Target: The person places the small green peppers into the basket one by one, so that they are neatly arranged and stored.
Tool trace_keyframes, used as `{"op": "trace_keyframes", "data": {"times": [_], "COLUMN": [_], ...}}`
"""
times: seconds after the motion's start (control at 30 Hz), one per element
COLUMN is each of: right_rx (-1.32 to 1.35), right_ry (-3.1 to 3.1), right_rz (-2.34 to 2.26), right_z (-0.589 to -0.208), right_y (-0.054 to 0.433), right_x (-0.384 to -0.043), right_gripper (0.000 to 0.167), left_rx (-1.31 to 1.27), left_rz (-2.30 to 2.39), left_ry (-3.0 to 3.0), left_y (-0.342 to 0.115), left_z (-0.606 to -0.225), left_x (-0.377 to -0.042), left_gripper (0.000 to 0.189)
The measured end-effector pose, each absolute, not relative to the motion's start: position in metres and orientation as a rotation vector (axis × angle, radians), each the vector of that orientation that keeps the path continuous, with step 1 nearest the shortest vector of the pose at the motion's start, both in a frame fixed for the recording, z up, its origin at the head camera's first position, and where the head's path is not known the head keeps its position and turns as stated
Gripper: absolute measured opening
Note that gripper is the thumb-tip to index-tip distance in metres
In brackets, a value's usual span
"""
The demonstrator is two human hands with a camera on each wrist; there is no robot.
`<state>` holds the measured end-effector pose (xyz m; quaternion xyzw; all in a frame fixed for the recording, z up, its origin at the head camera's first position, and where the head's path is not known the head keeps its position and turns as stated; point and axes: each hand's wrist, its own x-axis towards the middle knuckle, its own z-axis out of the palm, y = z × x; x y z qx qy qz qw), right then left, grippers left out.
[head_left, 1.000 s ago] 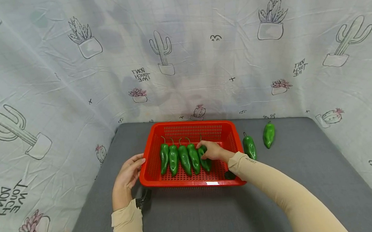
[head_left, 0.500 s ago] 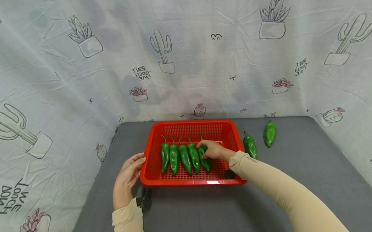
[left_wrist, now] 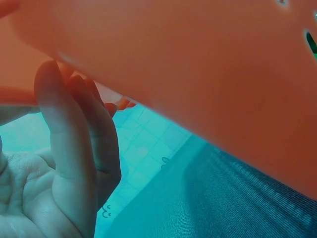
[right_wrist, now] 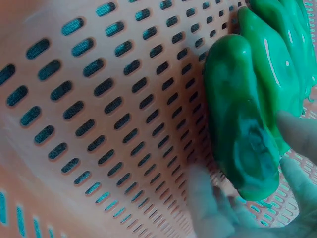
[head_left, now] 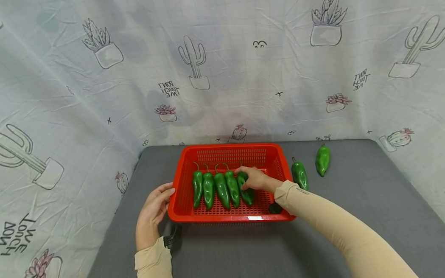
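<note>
In the head view a red plastic basket (head_left: 219,218) holds a row of several long green peppers, stems toward the back. My right hand (head_left: 253,178) reaches over the basket and grips the rightmost pepper (head_left: 247,196). The right wrist view has my thumb and fingers on either side of that pepper (right_wrist: 233,104), whose lower end is dark and shiny. With my left hand (head_left: 154,205) I hold the basket's left rim. Seen from the left wrist, the fingers (left_wrist: 74,144) touch the basket wall (left_wrist: 173,59) from below.
Two more green peppers, a darker one (head_left: 299,175) and a lighter one (head_left: 322,160), lie on the grey tabletop (head_left: 364,198) right of the basket. A white curtain (head_left: 220,109) printed with potted cacti closes off the back and sides.
Both hands stay where they were, the left at the basket rim and the right at the rightmost pepper. Only the head view has shifted very slightly.
</note>
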<state>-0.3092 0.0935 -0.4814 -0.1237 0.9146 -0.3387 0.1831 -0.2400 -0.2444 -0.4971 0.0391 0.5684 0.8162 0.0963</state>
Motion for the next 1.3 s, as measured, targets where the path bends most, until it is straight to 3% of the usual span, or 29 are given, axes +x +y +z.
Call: {"op": "trace_keyframes", "data": {"times": [0.27,0.6,1.3], "right_rx": [-0.340,-0.265,-0.341], "right_ry": [2.594,2.573,2.395], "right_rz": [-1.046,-1.353,-1.753], "right_z": [-0.474,-0.455,-0.418], "right_y": [0.099,0.122,0.182], "right_x": [-0.312,-0.319,-0.317], "right_gripper": [0.071,0.059,0.059], "left_rx": [0.108,0.099,0.092], "left_rz": [2.413,2.416,2.417], "left_ry": [1.690,1.684,1.684], "left_y": [-0.244,-0.244,-0.246], "left_z": [-0.495,-0.496,-0.497], "left_x": [-0.239,-0.239,-0.240], "left_gripper": [0.019,0.017,0.016]}}
